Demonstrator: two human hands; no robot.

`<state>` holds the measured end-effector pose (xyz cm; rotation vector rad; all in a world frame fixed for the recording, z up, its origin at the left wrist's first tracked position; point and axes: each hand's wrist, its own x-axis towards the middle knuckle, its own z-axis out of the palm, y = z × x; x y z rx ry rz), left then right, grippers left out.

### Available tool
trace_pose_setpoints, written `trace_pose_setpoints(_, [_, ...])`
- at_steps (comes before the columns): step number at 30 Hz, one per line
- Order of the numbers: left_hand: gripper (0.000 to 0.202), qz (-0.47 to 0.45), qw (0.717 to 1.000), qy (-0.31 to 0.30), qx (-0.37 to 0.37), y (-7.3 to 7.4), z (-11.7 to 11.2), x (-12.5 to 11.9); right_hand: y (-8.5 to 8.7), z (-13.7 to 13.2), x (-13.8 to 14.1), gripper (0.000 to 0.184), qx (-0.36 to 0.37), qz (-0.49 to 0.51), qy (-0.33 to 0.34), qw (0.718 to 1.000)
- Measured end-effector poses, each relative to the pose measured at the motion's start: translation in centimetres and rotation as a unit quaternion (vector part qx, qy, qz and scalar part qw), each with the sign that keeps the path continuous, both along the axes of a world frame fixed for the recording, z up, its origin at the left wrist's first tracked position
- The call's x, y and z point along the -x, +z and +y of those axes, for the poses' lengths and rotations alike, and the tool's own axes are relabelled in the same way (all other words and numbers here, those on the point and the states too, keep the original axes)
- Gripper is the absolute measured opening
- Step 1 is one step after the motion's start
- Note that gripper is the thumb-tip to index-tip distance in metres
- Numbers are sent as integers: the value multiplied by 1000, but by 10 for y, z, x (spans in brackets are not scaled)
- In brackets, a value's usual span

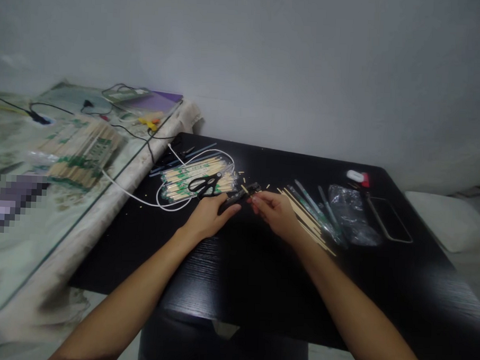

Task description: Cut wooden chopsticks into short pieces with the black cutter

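Observation:
My left hand is closed around the handles of a black plier-like tool, whose jaws point right. My right hand pinches a thin, pale piece of bamboo stick at the tool's jaws; the fingers partly hide it. Just behind my left hand, black-handled scissors lie on packs of wrapped chopsticks. Several bare chopsticks are spread beside my right wrist. Small cut bits of stick are scattered around the tool.
Right of the sticks lie clear plastic wrapping, a phone and a white case. A white cable loops across the black table. On the glass-topped surface at left rests a bundle of wrapped chopsticks.

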<state>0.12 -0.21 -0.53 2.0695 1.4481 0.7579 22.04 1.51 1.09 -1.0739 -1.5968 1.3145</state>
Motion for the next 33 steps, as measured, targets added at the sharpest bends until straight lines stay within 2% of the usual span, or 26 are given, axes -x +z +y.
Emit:
trace_pose_setpoints(3, [45, -19, 999, -27, -14, 3, 0, 3, 8, -4, -1, 40, 80, 42, 45, 995])
trace_pose_setpoints(7, [38, -42, 996, -64, -40, 6, 0, 7, 16, -6, -2, 40, 184, 108, 97, 972])
trace_pose_setpoints(11, [44, -25, 998, -53, 4, 9, -1, 6, 16, -4, -3, 39, 237, 136, 98, 957])
trace_pose_setpoints(15, [54, 6, 997, -16, 72, 13, -2, 3, 8, 0, -3, 36, 232, 128, 68, 962])
trace_pose_setpoints(19, [57, 22, 995, 6, 101, 16, -2, 1, 1, 2, -1, 35, 201, 105, 61, 972])
trace_pose_setpoints(21, [59, 24, 993, 8, 113, 17, -2, 1, 2, 3, -1, 33, 168, 85, 51, 981])
trace_pose_setpoints(23, [59, 23, 993, 0, 116, 17, -2, 2, 4, 4, -3, 39, 123, 83, 45, 988])
trace_pose_setpoints(26, [60, 15, 993, -29, 109, 17, -3, 3, 6, 6, -9, 54, 92, 103, 92, 986])
trace_pose_setpoints(29, [59, 10, 993, -52, 104, 16, -4, 3, 5, 9, -14, 49, 117, 117, 147, 975])
trace_pose_setpoints(33, [62, 19, 993, -53, 102, 14, -3, 3, 1, 11, -15, 43, 132, 143, 150, 969])
